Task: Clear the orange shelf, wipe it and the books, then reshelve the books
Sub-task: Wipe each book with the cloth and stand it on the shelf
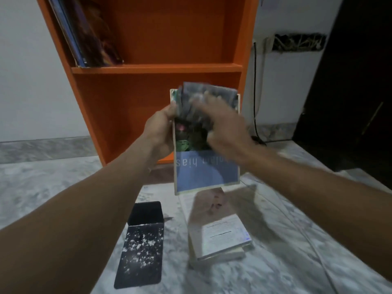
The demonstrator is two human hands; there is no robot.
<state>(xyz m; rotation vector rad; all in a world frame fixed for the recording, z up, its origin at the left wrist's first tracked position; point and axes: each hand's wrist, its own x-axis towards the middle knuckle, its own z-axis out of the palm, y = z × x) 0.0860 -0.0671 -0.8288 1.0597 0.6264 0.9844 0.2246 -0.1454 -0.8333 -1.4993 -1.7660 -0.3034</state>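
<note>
Head view. I see a grey marbled floor across the lower half. On it, against a white wall, stands the orange shelf, of which two compartments show, one above the other. A dark door fills the right edge. At the left end of the shelf's upper board a few thin books lean leftward against the side panel. In front of the lower compartment, above the floor, one book is held upright with its cover toward me and upside down: a blue band with pale lettering sits low, a dark flower photograph above it. On the floor below it, near the middle, a stack of pale books lies flat, the top one showing printed text. Near the stack's left side lies a black box flecked with white. A grey cloth covers the upper part of the held book's cover. The left hand grips that book by its left edge, thumb on the cover. The right hand lies over the cloth, against the cover; it is blurred, and I cannot tell whether its fingers curl round the cloth or press it flat. A black cable hangs down the wall at the shelf's right side.
</note>
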